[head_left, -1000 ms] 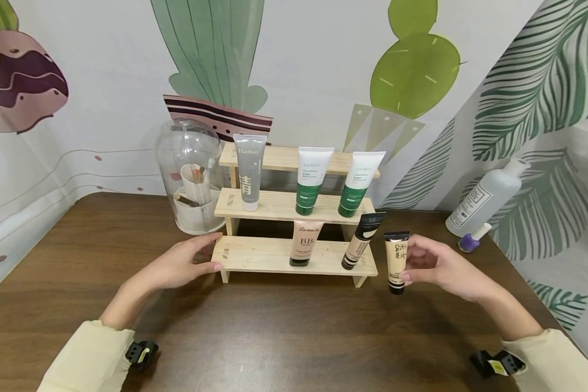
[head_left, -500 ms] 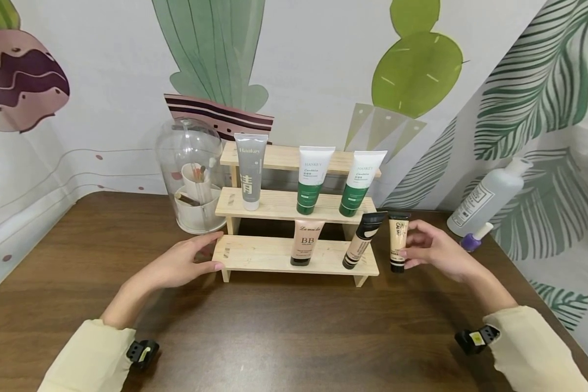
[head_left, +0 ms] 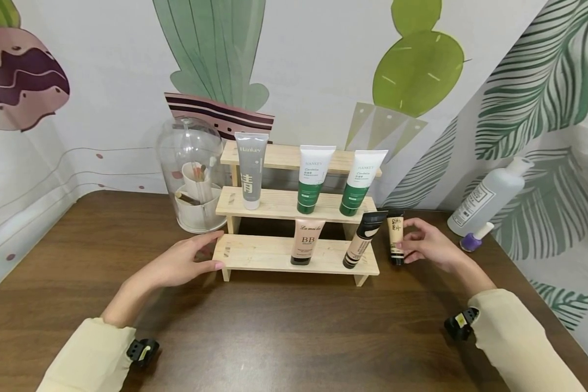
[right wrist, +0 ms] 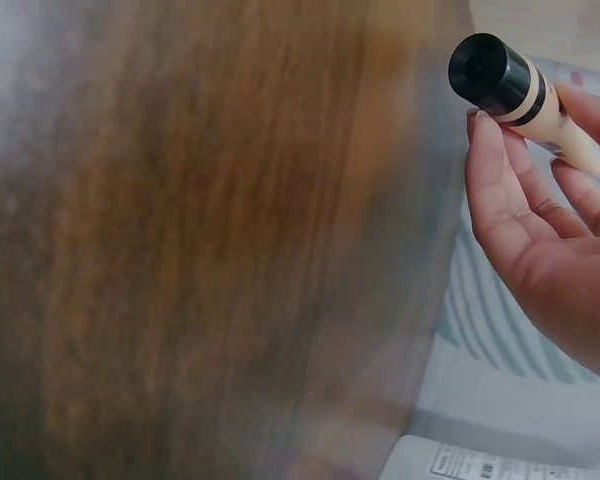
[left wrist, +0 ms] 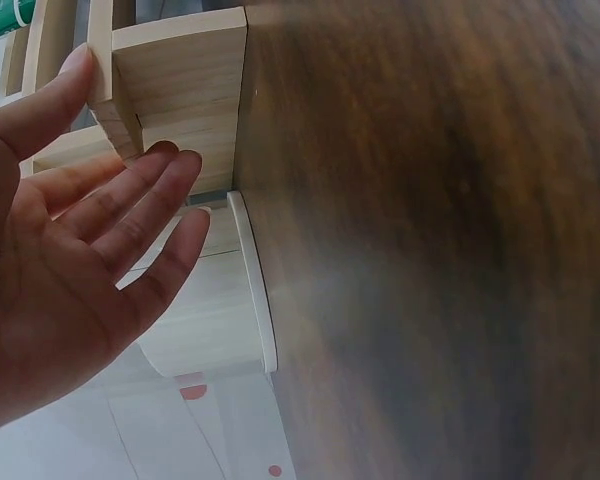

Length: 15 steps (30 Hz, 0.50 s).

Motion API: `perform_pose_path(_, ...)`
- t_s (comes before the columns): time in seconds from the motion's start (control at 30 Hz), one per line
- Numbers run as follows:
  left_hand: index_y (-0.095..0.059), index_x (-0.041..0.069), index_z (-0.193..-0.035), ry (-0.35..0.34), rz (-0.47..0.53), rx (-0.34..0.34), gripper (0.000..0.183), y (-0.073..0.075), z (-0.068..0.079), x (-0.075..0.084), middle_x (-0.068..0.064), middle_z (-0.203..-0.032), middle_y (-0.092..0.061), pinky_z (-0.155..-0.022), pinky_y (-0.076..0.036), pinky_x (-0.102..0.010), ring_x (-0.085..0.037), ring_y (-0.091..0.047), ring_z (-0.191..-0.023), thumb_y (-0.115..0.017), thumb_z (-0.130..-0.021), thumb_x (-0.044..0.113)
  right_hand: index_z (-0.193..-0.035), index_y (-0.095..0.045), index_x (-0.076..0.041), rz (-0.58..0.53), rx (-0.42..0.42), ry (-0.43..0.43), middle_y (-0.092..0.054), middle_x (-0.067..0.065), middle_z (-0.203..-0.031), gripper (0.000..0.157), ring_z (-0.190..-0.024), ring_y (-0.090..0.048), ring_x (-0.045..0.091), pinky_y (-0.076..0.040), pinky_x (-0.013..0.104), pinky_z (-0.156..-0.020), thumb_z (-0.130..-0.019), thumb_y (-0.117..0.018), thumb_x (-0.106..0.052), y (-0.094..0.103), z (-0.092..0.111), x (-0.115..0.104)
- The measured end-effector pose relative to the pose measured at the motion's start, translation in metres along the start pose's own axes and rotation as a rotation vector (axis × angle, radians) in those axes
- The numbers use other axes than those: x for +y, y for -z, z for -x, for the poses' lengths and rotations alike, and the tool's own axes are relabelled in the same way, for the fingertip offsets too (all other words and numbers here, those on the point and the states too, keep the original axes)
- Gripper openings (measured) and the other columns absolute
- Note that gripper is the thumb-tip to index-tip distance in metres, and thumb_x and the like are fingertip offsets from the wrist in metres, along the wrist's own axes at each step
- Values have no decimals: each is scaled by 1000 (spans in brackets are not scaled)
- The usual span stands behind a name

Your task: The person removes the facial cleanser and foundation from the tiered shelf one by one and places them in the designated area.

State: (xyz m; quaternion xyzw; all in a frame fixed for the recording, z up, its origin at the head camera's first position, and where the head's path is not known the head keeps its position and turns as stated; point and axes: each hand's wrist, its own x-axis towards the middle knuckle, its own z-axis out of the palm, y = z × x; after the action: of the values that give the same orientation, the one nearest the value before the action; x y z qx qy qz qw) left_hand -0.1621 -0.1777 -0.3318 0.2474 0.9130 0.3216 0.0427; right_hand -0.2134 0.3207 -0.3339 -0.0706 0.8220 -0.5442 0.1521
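My right hand (head_left: 428,246) pinches a small cream-coloured cosmetic tube (head_left: 396,237) with a black cap, held upright just right of the wooden tiered stand (head_left: 264,255). The right wrist view shows its black cap (right wrist: 490,75) end, with thumb and fingers on either side of the body. At the stand's left end, my left hand (head_left: 181,263) touches the bottom tier with thumb and fingertips, fingers mostly straight. On that tier are a pink BB tube (head_left: 306,242) and a tilted black-and-beige tube (head_left: 361,242). A grey tube (head_left: 251,171) and white-and-green tubes (head_left: 314,177) stand on the middle tier.
A glass dome (head_left: 188,141) over a white holder (head_left: 196,209) with brushes is behind my left hand. A clear pump-style bottle (head_left: 490,193) and purple nail polish (head_left: 470,241) stand at the right, by the patterned wall covering (head_left: 318,71).
My right hand has carried the cream tube away from me, deeper along the stand's right side, and slightly left at the end. My left hand has stayed at the stand.
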Motion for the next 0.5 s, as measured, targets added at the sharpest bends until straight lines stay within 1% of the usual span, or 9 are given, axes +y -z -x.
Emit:
perform_pose_path(0.2, -38, -11, -131, -6, 8, -3, 65, 1, 0, 0, -25, -122, -51, -84, -46, -46, -30, -58, -99, -65, -85, 26, -129, -23, 9, 12, -5, -62, -56, 8, -81, 56, -66, -56, 14, -54, 36, -62, -86, -58, 1, 4, -12, 10)
perform_pose_path(0.5, -37, -11, -132, -5, 17, -6, 65, 1, 0, 0, -26, -123, -50, -85, -46, -45, -30, -58, -100, -66, -85, 25, -130, -26, 10, 55, 34, -107, -53, 5, -78, 56, -61, -52, 10, -52, 31, -58, -87, -58, -4, 1, -28, 15)
